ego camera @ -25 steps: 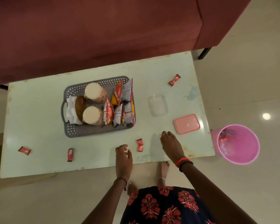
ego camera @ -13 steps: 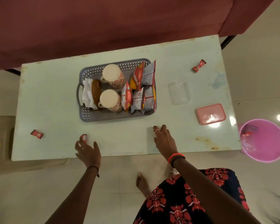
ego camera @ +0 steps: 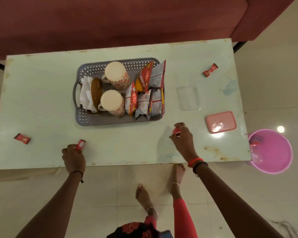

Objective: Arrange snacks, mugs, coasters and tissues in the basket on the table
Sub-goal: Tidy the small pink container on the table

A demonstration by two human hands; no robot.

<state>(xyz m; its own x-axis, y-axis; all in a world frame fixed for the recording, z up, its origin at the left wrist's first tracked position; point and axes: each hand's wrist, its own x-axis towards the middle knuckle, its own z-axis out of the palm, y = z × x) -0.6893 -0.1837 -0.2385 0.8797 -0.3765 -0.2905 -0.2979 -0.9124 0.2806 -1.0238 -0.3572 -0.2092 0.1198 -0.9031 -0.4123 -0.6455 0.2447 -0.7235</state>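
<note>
Snacks, mugs, coasters and tissues sit together in the grey basket, which stands near the middle of the table, slightly toward its far edge.

Starting at the table's left end, a red wrapped candy lies alone close to the near edge. Just right of it, the left hand rests at the near edge, its fingertips pinching a second red candy wrapper that pokes up above the knuckles.

Inside the basket, white tissues are tucked against the left wall by the handle. Brown coasters stand on edge beside them. Next come two cream mugs with a red pattern, one toward the far wall and one toward the near wall, each with its handle pointing left. The right part of the basket is filled with upright snack packets in red, orange and silver.

Right of the basket, the right hand hovers over the near part of the table, fingers pressed around a small red candy. Beyond it lies a clear plastic container, and nearer the right edge a pink lid. Another red candy lies toward the far right corner. Off the table's right end, on the floor, stands a pink bin.
</note>
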